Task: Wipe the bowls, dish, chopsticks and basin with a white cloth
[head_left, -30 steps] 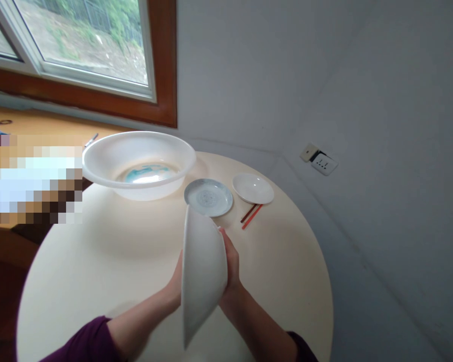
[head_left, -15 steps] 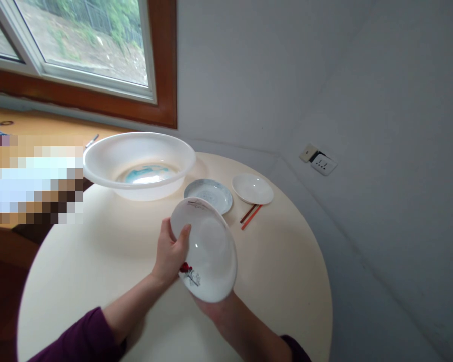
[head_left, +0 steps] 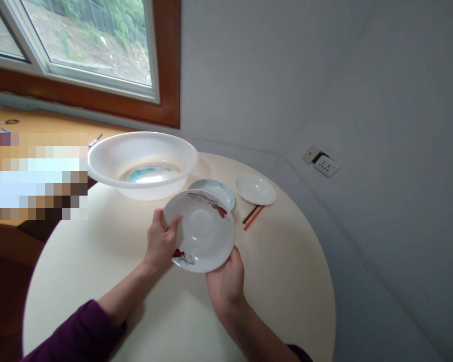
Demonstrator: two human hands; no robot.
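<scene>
A white plate [head_left: 204, 236] with red flowers and grey sprigs on its rim is held above the round table, its inner face turned toward me. My left hand [head_left: 160, 241] grips its left edge, the thumb lying over the face and the fingers behind. At the lower right edge, my right hand [head_left: 228, 279] supports the same plate, with most of its fingers hidden underneath. Behind it, partly covered, lies a plate with a blue-grey rim [head_left: 222, 191]. A plain white dish [head_left: 255, 189] stands to the right of that one.
A large translucent basin [head_left: 143, 183] stands at the back left of the cream table [head_left: 86, 271]; something blue shows at its bottom. Two reddish sticks, perhaps chopsticks [head_left: 253, 218], lie before the white dish. A wooden desk [head_left: 53, 123] adjoins on the left, and walls close off the back and right.
The held plate has tilted so that more of its face and a second red flower show. My right hand has come up from beneath it to the lower right rim.
</scene>
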